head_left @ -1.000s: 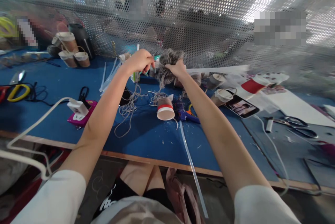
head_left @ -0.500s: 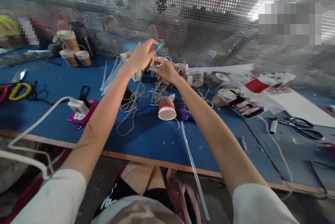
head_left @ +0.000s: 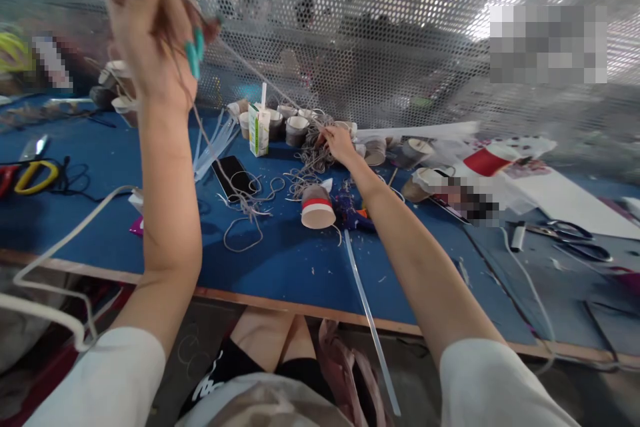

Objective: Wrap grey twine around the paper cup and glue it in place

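Raised high at the upper left, my left hand (head_left: 145, 27) is closed round a thin grey-beige cord (head_left: 255, 70), blurred by motion. Teal pieces (head_left: 194, 54) show at its fingers; I cannot tell whether they are nails or a tool. That cord runs taut down to the right, to my right hand (head_left: 339, 142), whose fingers close on it at a tangled cord heap (head_left: 315, 155). Another length hangs from my left hand to loose coils on the table. A cord-wrapped paper cup (head_left: 317, 207) with a red band lies on its side in front.
Several paper cups (head_left: 297, 130) and a drink carton (head_left: 259, 130) with a straw stand behind. A black phone (head_left: 234, 177) lies under cord coils. A glue stick (head_left: 370, 320) overhangs the edge. Scissors lie left (head_left: 37, 174) and right (head_left: 570, 234). Perforated mesh (head_left: 390, 60) rises behind.
My left hand has swung up and left from beside my right hand, drawing the cord out. My right hand has shifted slightly right and down, onto the heap. The carton and cups are now uncovered.
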